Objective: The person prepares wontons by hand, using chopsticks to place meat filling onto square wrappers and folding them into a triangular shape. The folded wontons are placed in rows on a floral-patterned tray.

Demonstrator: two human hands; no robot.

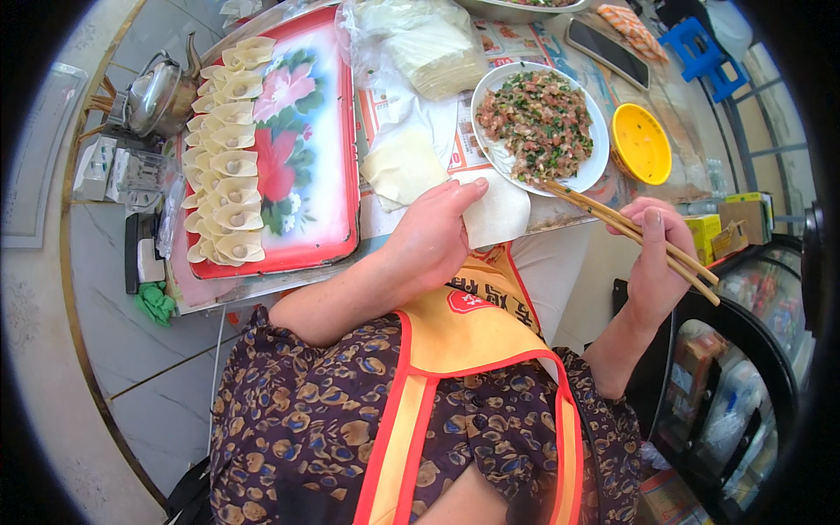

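A single square dough wrapper lies flat across the fingers of my left hand, its thumb over one edge. My right hand grips a pair of wooden chopsticks, their tips at the near rim of a white plate. Minced meat with chopped greens is heaped on that plate. To the left, folded wontons stand in overlapping rows along one side of a red-rimmed floral enamel tray. Loose wrappers rest between tray and plate, below a plastic-covered wrapper stack.
A yellow bowl sits right of the plate, with a smartphone and a checked cloth beyond. A metal kettle stands left of the tray. Part of a metal basin shows at the far edge. A blue stool is at right.
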